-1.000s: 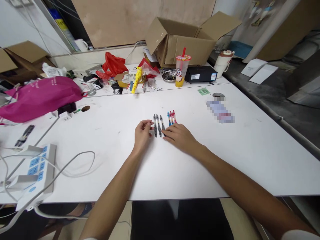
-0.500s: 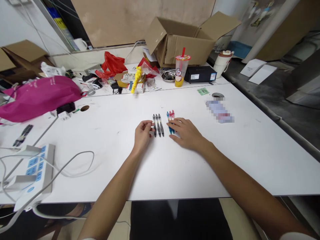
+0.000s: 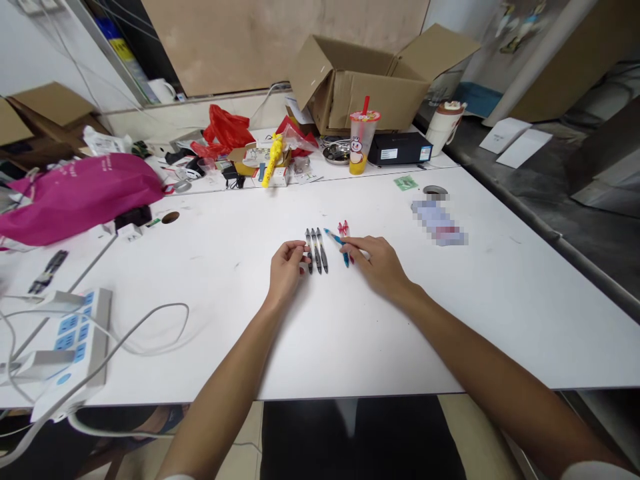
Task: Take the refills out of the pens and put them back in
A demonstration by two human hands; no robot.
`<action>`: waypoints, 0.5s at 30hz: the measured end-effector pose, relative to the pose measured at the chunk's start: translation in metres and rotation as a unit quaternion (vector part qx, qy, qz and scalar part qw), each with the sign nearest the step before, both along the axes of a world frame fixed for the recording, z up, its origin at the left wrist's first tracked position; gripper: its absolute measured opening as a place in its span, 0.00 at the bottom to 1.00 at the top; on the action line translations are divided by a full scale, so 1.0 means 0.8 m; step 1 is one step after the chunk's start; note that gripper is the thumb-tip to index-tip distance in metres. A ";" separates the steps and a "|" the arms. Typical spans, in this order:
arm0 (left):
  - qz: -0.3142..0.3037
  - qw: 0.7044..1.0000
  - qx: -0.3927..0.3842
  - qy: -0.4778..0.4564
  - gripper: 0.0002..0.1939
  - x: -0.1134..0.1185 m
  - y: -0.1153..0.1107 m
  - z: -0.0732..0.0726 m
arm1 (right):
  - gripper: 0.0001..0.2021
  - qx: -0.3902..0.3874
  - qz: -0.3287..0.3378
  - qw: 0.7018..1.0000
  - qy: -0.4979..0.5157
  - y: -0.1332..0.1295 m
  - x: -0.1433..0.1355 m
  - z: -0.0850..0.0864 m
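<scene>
Three black pens (image 3: pixel 317 251) lie side by side on the white table (image 3: pixel 350 347). The curled fingers of my left hand (image 3: pixel 288 268) close at the leftmost one, overlapping its middle. My right hand (image 3: pixel 375 263) pinches a light blue pen (image 3: pixel 333 235), tilted with its upper end toward the black pens. Two red-topped pens (image 3: pixel 343 228) stand out just beyond the right fingertips, their middles hidden by the fingers. Below the fingertips a blue barrel end (image 3: pixel 346 260) shows; which pen it belongs to I cannot tell.
A power strip (image 3: pixel 75 340) with looping cables and a magenta bag (image 3: pixel 85 193) are at the left. Along the back are a red plastic bag (image 3: pixel 225 130), a drink cup (image 3: pixel 359 143), a black box (image 3: pixel 400 148) and a cardboard box (image 3: pixel 375 100). A tape roll (image 3: pixel 435 191) lies at right.
My right fingers have closed on the light blue pen, and its upper end has swung left, away from the red-topped pens. My left hand has hardly moved.
</scene>
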State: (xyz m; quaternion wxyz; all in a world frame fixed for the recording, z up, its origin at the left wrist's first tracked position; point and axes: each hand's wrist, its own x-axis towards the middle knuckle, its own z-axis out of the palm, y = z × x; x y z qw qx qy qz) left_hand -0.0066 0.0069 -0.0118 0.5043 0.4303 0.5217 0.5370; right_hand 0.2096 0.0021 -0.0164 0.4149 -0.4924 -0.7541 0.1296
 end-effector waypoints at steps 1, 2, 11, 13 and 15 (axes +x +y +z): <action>0.000 1.000 0.000 -0.001 0.06 0.000 0.000 0.000 | 0.14 -0.003 -0.016 0.998 0.057 -0.003 -0.002 0.002; -0.002 1.000 0.000 -0.003 0.06 0.000 0.000 0.000 | 0.14 0.003 -0.028 0.994 0.104 -0.006 -0.003 0.004; -0.077 0.986 -0.029 -0.145 0.24 0.002 -0.002 0.014 | 0.09 0.037 0.140 0.979 0.147 -0.024 -0.016 0.015; -0.078 0.980 -0.039 -0.177 0.23 0.002 -0.003 0.018 | 0.08 0.019 0.162 0.974 0.155 -0.026 -0.017 0.014; -0.078 0.975 -0.059 -0.201 0.19 0.001 -0.003 0.018 | 0.08 0.000 0.177 0.971 0.163 -0.027 -0.017 0.013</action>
